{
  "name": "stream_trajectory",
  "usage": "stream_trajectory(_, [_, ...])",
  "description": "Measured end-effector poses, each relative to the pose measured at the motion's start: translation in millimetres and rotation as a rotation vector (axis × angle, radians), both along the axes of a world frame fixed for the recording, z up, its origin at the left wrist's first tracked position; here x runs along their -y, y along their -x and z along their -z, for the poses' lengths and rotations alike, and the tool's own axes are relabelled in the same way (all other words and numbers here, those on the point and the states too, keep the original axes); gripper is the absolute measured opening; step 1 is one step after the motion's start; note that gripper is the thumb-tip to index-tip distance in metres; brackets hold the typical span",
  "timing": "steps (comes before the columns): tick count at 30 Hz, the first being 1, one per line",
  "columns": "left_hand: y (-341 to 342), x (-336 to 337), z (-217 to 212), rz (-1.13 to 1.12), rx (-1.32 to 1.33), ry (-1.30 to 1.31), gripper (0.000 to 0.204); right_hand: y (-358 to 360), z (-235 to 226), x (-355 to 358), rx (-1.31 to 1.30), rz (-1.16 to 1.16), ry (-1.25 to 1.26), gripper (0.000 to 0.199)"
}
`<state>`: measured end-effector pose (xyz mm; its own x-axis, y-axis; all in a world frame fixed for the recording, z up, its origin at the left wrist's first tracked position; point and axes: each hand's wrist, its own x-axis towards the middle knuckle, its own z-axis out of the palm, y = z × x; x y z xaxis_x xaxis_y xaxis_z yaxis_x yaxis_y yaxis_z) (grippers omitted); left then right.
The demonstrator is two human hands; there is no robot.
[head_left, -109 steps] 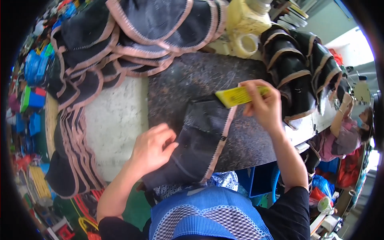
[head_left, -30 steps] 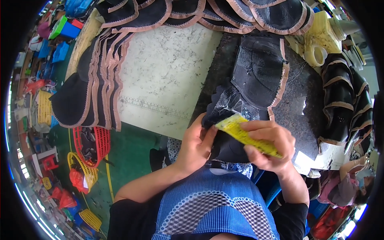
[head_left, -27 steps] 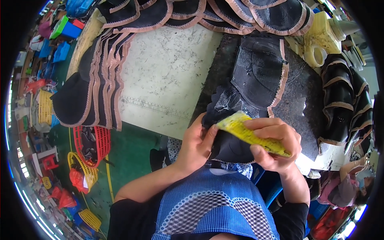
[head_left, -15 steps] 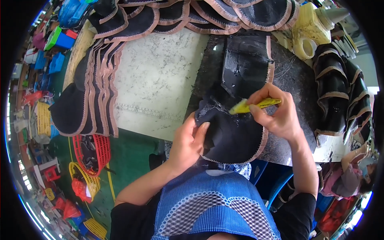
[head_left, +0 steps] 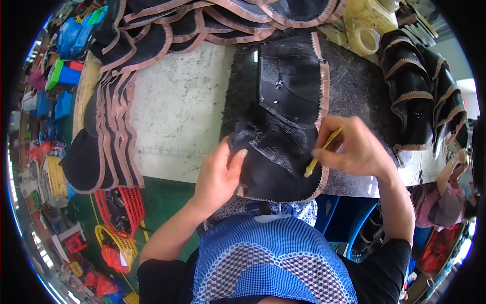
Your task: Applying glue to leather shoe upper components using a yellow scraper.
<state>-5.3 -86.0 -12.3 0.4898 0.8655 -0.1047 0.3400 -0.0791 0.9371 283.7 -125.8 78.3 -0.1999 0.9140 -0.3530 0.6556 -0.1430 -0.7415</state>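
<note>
A black shoe-upper-like piece [head_left: 273, 182] with a brown stitched edge lies in front of me, its rounded end toward my apron. Wet, glossy streaks cover its middle. My left hand [head_left: 218, 169] grips its left edge, thumb on top and the other fingers partly hidden beneath. Between the fingertips of my right hand [head_left: 357, 149] is a slim yellow brush [head_left: 312, 165], slanting down with its tip at the piece's lower right part. Another black piece [head_left: 291, 76] with a shiny face lies just beyond, partly overlapped.
Brown-edged black pieces form a fanned stack [head_left: 86, 162] at left, rows [head_left: 223, 25] along the far side and a curved bundle [head_left: 415, 96] at right. A glue-crusted container [head_left: 365, 40] stands far right. Baskets [head_left: 136, 207] sit lower left; another person [head_left: 448, 202] is at right.
My right hand has moved the brush down and rightward across the piece, turning it steeper. The wet area has spread toward the lower right. My left hand keeps its hold. The view has shifted slightly.
</note>
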Motion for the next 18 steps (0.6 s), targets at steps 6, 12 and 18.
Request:
stream_trajectory(6, [3,-9,9,0.05,0.057,-0.013,0.025,-10,28,31,0.002,0.34,-0.381,0.017])
stream_trajectory(12, [10,-14,11,0.078,0.182,0.23,0.034,-11,8,51,-0.118,0.368,-0.185,0.017])
stream_trajectory(18, [19,-17,10,0.2,0.261,0.352,0.05,40,24,16,-0.706,0.637,-0.128,0.034])
